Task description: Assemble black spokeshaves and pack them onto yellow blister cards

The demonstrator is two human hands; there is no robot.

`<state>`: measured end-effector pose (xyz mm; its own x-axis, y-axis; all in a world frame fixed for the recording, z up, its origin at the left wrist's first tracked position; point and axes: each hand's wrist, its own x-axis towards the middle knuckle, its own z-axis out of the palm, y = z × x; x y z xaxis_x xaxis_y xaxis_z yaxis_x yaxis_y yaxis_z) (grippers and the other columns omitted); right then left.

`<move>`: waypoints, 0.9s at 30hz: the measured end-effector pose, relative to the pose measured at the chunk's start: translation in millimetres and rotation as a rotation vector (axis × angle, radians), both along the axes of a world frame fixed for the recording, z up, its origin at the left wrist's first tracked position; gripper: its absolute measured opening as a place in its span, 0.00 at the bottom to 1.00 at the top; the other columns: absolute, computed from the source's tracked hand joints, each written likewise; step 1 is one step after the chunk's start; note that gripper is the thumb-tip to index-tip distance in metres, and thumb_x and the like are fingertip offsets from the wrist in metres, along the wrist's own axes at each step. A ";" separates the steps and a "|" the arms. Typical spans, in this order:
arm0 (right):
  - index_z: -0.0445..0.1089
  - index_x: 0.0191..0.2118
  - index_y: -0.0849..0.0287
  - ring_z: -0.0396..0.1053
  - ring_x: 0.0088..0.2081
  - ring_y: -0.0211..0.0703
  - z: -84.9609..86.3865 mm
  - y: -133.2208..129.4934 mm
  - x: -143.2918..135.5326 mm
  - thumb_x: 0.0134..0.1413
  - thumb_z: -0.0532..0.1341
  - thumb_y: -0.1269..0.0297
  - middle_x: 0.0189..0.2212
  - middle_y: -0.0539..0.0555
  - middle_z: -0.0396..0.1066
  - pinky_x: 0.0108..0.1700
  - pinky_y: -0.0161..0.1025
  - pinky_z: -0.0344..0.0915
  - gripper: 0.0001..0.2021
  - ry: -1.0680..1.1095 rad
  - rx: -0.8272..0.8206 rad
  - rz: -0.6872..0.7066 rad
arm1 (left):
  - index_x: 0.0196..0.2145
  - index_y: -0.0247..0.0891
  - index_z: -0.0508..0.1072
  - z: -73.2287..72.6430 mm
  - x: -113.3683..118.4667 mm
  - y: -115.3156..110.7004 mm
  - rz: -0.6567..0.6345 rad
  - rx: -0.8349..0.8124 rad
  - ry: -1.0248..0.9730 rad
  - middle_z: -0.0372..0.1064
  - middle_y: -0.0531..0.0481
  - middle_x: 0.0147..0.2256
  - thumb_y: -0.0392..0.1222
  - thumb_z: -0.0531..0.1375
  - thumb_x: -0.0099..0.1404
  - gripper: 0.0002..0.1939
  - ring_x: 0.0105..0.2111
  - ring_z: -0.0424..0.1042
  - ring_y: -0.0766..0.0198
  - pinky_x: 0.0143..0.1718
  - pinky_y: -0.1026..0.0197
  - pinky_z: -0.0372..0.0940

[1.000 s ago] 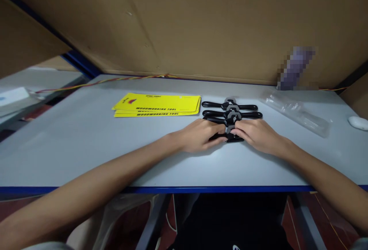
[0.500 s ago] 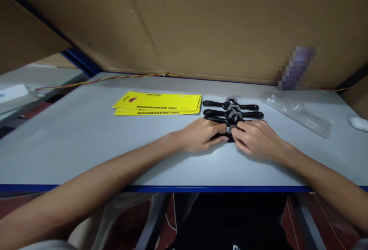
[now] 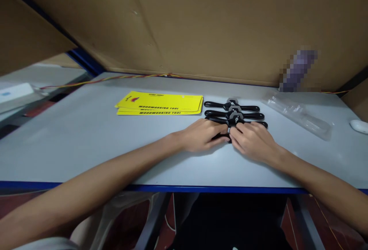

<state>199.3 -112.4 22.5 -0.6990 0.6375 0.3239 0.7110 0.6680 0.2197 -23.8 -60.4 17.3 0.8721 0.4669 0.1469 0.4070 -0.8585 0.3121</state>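
Several black spokeshaves lie in a column on the table, each with two handles and a grey blade plate in the middle. The farthest spokeshave (image 3: 232, 105) and the one before it (image 3: 235, 114) lie free of my hands. A third spokeshave (image 3: 236, 120) is just beyond my fingers. The nearest spokeshave (image 3: 225, 138) is mostly covered by my hands. My left hand (image 3: 203, 135) is closed round its left handle. My right hand (image 3: 253, 138) has its fingers curled down over its middle and right side, hiding most of that part.
Yellow printed cards (image 3: 159, 104) lie stacked left of the spokeshaves. Clear plastic blister shells (image 3: 297, 115) lie to the right, with a white computer mouse (image 3: 359, 126) beyond. A cardboard wall (image 3: 201, 27) closes the back, with a twisted cable (image 3: 123, 77) along its foot.
My right hand has shifted slightly left, covering more of the nearest spokeshave's middle. My left hand keeps its place on the handle. The whole view has moved a little.
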 end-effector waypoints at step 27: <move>0.72 0.37 0.61 0.65 0.31 0.42 6.8 8.3 8.7 0.74 0.48 0.64 0.31 0.55 0.74 0.37 0.42 0.52 0.18 0.122 -0.185 0.029 | 0.36 0.38 0.70 -0.7 -0.7 -0.7 0.009 -0.020 -0.008 0.71 0.49 0.30 0.49 0.49 0.77 0.17 0.27 0.68 0.62 0.28 0.59 0.57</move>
<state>208.1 -104.1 29.2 -0.6805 0.6745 0.2862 0.7049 0.7093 0.0046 -24.5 -61.1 16.6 0.8666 0.4776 0.1446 0.4120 -0.8483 0.3328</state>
